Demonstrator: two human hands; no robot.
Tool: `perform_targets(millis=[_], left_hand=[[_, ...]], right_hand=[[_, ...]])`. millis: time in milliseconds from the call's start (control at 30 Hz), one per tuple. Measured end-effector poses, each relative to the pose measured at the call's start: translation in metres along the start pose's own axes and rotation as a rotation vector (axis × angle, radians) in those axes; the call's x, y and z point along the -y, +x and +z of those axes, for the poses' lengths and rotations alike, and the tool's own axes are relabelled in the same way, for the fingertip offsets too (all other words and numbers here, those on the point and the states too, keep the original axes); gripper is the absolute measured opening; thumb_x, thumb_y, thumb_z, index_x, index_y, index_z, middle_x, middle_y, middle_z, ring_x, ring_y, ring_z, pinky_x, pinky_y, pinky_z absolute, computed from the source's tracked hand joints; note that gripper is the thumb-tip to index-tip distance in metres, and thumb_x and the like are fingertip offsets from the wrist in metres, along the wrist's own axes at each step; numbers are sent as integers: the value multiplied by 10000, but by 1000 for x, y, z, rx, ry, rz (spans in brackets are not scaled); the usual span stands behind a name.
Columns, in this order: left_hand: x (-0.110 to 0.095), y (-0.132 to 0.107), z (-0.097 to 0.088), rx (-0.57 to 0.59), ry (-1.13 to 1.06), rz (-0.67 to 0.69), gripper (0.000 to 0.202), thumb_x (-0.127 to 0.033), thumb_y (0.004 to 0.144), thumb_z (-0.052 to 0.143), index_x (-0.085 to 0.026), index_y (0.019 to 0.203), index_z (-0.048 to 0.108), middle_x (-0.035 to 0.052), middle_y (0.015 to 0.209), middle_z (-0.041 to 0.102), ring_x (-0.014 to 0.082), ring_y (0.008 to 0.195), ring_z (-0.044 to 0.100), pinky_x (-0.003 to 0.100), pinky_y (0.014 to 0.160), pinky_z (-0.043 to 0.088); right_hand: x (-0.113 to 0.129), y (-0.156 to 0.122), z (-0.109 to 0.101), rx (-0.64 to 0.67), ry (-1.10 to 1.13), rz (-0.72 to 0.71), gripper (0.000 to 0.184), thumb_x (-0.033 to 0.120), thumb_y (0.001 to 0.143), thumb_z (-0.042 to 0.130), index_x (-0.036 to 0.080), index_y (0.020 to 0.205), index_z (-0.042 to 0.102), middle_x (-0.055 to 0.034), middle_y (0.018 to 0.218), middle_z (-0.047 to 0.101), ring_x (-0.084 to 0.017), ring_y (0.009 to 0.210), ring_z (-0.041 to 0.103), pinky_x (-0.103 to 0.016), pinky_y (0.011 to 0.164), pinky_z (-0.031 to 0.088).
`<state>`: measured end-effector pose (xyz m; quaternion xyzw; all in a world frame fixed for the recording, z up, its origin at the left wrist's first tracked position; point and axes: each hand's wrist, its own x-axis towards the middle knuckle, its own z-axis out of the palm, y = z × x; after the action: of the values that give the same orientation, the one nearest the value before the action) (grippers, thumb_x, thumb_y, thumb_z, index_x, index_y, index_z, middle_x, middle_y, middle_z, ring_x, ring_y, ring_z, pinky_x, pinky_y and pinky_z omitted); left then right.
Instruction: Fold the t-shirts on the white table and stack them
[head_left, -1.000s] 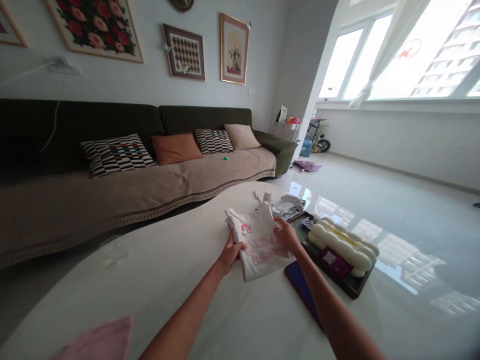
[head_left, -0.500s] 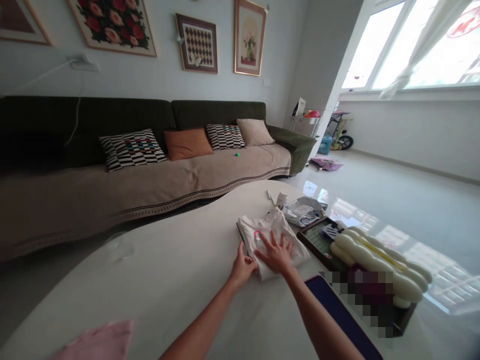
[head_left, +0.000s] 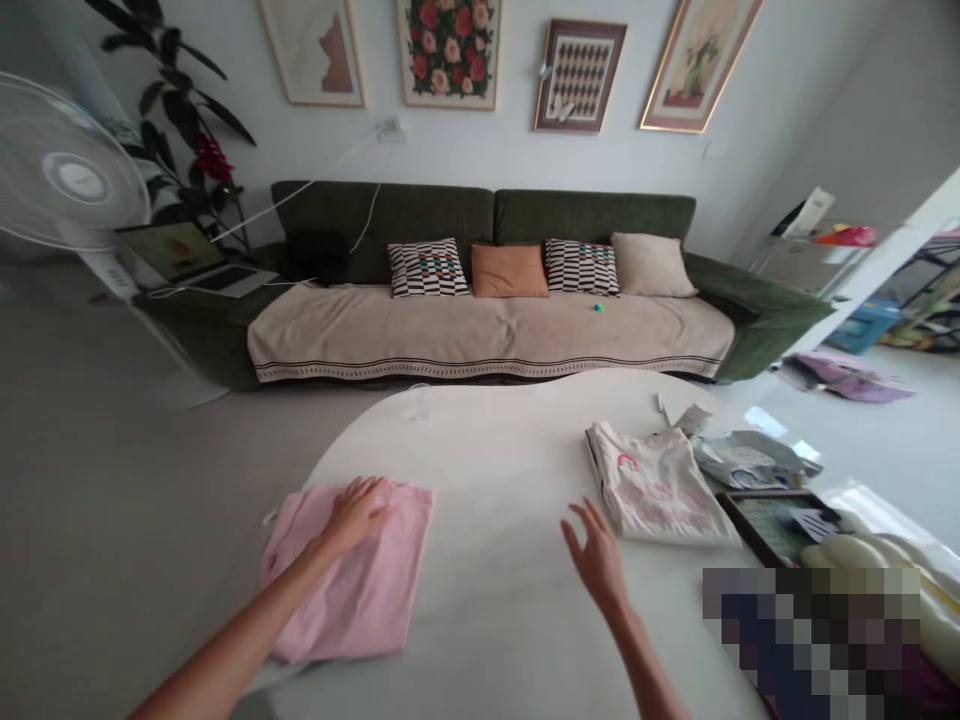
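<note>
A pink folded garment (head_left: 375, 600) lies at the left of the white table (head_left: 487, 620). On its upper part rests my left hand (head_left: 358, 515), palm down with the fingers stretched out, holding nothing. Over the middle of the table is my right hand (head_left: 596, 555), fingers apart and nothing in it. Just right of that hand sits a white folded shirt (head_left: 652, 490) with a small pink-red print and a fainter pink pattern. A narrow gap separates the right hand from the shirt.
Behind the shirt are a small white bottle (head_left: 694, 418) and a crumpled silver-white bag (head_left: 754, 460). A dark-framed tray (head_left: 757, 535) with a puffy cream-coloured object (head_left: 862, 550) stands at the right. Beyond the table is a sofa (head_left: 495, 335); a fan (head_left: 75, 180) stands far left.
The view has swung left. Both hands have left the white shirt; the left now lies on the pink garment, the right hovers over the table. The white shirt stays folded.
</note>
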<state>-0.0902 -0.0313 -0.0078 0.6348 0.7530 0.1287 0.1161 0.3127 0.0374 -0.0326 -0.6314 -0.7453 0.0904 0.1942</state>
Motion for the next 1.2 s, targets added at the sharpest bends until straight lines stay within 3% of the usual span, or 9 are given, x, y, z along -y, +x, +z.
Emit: perform_targets(millis=[133,233,600,700,767,867,1000,1100,1200], left_hand=[[2,-15,-6,47,17,53,426,-336,797,482,-245,1213,490,70,1221,502,225,1104,454,338,923,329],[-13,-25,-10,21,24,90,366,-298,781,509,-261,1142,555,62,1179,516,215,1077,458,318,921,310],[-30,-35,-50,37,88,198,256,-172,801,406,-203,888,645,64,849,655,205,836,550,345,870,323],[-54,-65,-70,95,-3,341,243,-194,805,404,-188,850,643,73,852,654,213,815,559,343,845,340],[-74,-98,-84,193,-112,447,231,-248,811,419,-189,786,641,70,818,646,213,778,562,320,788,371],[-96,-149,-104,359,-232,582,242,-314,825,428,-222,737,633,47,733,633,193,691,555,291,711,384],[-97,-180,-130,377,-132,618,194,-352,811,462,-254,821,630,35,775,642,202,726,543,314,759,360],[-91,-163,-157,322,37,583,198,-332,809,461,-250,758,634,20,734,641,190,716,536,345,832,313],[-95,-130,-200,78,117,619,232,-293,838,420,-236,773,636,10,800,648,164,769,545,331,823,290]], right_hand=[[73,-91,36,18,246,-149,340,276,835,374,176,1127,514,-121,1287,437,-209,1183,420,-357,962,376],[107,-127,39,70,292,-193,336,217,815,399,189,1130,511,-120,1295,429,-220,1199,402,-386,962,378],[191,-111,-16,141,326,-368,431,109,768,428,192,1190,463,-114,1265,457,-207,1173,418,-384,954,373],[214,-110,-25,178,343,-433,647,87,713,482,174,1326,296,-129,1367,330,-226,1248,310,-393,982,336],[226,-112,-32,197,328,-504,700,88,672,525,197,1325,299,-105,1427,218,-255,1302,179,-432,1003,285],[230,-120,-44,282,281,-662,358,129,712,510,247,1047,558,-42,1327,413,-241,1298,186,-475,1018,200],[208,-128,-81,284,198,-751,199,108,766,441,235,805,589,-9,1039,615,-176,1208,355,-457,1038,104],[191,-119,-136,104,84,-743,194,100,776,421,226,774,568,-6,922,628,-161,1044,482,-440,1034,121],[184,-100,-203,-170,-9,-777,150,176,825,414,213,738,530,2,749,581,-137,786,518,-392,975,259]])
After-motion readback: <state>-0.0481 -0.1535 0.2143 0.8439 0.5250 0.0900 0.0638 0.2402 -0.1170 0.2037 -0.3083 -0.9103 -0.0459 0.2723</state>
